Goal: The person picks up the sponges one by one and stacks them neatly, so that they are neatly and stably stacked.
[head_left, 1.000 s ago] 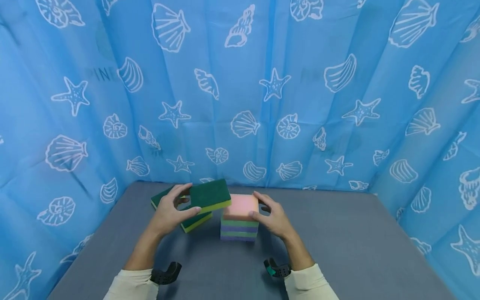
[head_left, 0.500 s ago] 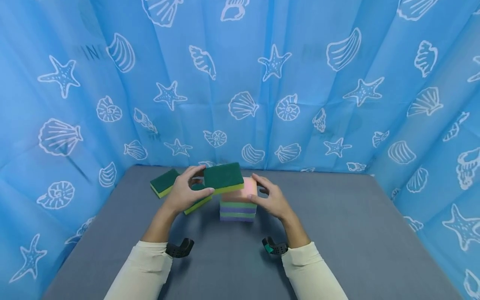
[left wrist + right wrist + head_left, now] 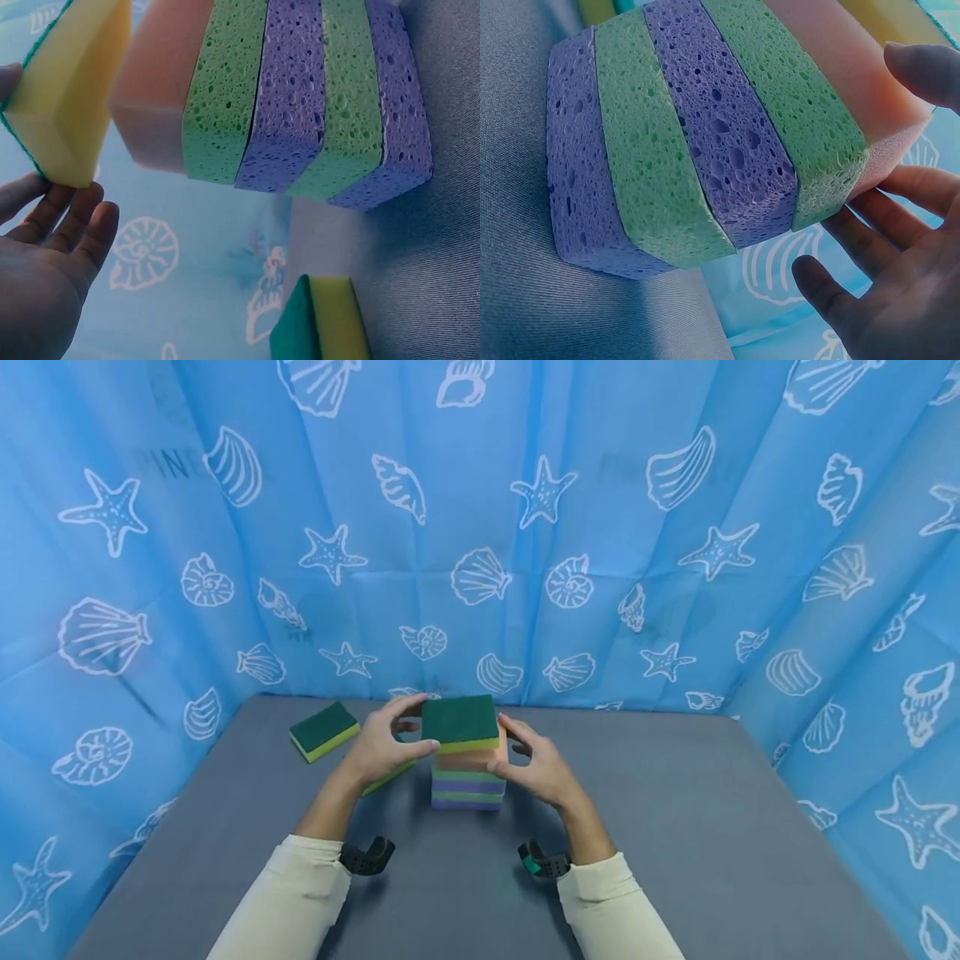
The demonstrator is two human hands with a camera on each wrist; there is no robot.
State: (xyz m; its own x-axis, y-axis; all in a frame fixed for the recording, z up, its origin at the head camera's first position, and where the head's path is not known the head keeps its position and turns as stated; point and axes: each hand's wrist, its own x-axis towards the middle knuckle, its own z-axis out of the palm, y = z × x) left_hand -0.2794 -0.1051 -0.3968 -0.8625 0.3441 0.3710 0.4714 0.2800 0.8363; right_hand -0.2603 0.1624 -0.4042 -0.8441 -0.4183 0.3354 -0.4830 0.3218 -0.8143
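Note:
My left hand pinches a green-and-yellow scouring sponge by its left end, green side up, over a stack. In the left wrist view this sponge is tilted against the stack's top; whether they touch I cannot tell. The stack has alternating purple and green sponges with a peach sponge on top. My right hand holds the peach sponge at its right end, thumb at the front and fingers behind. In the head view the held sponge hides most of the peach one.
A second scouring sponge lies on the grey table at the back left. Behind my left hand, another scouring sponge is mostly hidden. A blue shell-patterned curtain rises along the back and sides.
My left hand has carried the scouring sponge rightward until it is over the peach sponge. The right hand has stayed at the peach sponge. The head view has tilted.

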